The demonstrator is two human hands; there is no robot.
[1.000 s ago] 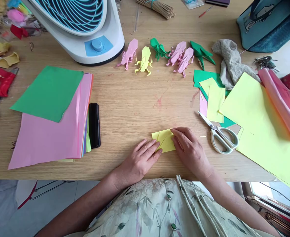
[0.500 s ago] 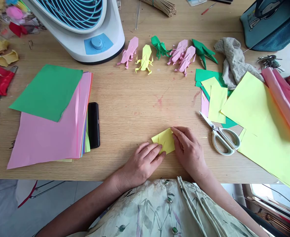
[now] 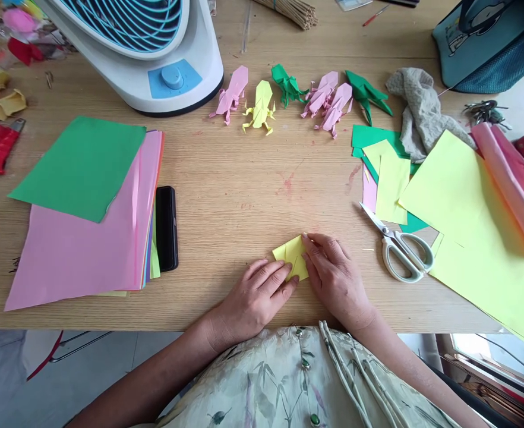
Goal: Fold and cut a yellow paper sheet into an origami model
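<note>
A small folded yellow paper (image 3: 292,255) lies flat on the wooden table (image 3: 244,184) near its front edge. My left hand (image 3: 255,295) rests on the paper's lower left part, fingers pressed flat together on it. My right hand (image 3: 333,279) covers the paper's right side, fingertips pressing down along a fold. Both hands hold the paper against the table.
Folded paper insects, pink (image 3: 231,93), yellow (image 3: 260,107) and green (image 3: 289,86), line the back. White scissors (image 3: 400,246) lie to the right beside yellow sheets (image 3: 476,232). At left, a stack of coloured paper (image 3: 84,220), a black phone (image 3: 166,227), a white fan (image 3: 150,41).
My right hand has slid leftward over the yellow paper, so less of it shows. My left hand stays pressed on its lower left part.
</note>
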